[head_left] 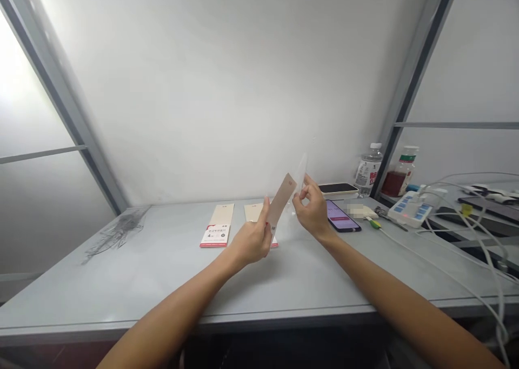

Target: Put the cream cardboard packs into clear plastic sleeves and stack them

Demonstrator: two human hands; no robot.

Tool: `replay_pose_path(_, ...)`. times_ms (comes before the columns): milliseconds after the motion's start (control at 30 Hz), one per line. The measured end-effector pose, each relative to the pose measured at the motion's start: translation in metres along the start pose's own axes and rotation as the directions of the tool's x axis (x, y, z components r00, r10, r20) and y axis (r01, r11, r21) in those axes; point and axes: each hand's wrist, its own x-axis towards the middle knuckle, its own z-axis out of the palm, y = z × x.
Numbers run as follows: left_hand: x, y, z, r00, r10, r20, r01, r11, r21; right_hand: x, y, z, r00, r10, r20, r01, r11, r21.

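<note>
Here we go, both arms reaching out front, the left forearm (174,304) and right forearm (399,290) angling in from the lower corners! The left hand (252,240) is curled closed, its thumb (265,211) standing tall. The right hand (312,211) rides higher, wrist bent, thumb and forefinger pinched close. The hands are near each other, not touching!

Matt paper card (279,206), glossy clear plastic film (300,174), smooth tabletop (133,288).
</note>
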Motion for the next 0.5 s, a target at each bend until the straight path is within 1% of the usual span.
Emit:
replay_pose_path(133, -0.0016, 0.0039, -0.0005, 0.997, 0.047, 0.063, -0.052, 0.996, 0.078, -0.0014, -0.0032, -0.0009, 0.998, -0.065, 0.022, 0.065, 0.997, -0.028)
replay_pose_path(233, -0.0034, 0.0051, 0.0003, 0.990, 0.099, 0.100, -0.112, 0.985, 0.132, -0.0015, -0.0039, -0.0008, 0.997, -0.067, 0.035, 0.068, 0.997, -0.041)
replay_pose_path(300, -0.0043, 0.0048, 0.0010, 0.989, 0.112, 0.099, -0.126, 0.981, 0.151, -0.0020, -0.0036, -0.0003, 0.997, -0.066, 0.041, 0.068, 0.997, -0.038)
replay_pose_path(400, -0.0043, 0.0029, 0.0013, 0.994, 0.085, 0.070, -0.095, 0.984, 0.153, -0.0036, -0.0034, 0.0011, 0.995, -0.080, 0.060, 0.081, 0.997, -0.010)
replay_pose_path(500, -0.0031, -0.0001, 0.0013, 1.000, 0.014, 0.025, -0.018, 0.986, 0.164, -0.0059, -0.0050, 0.0025, 0.994, -0.064, 0.088, 0.062, 0.998, 0.024)
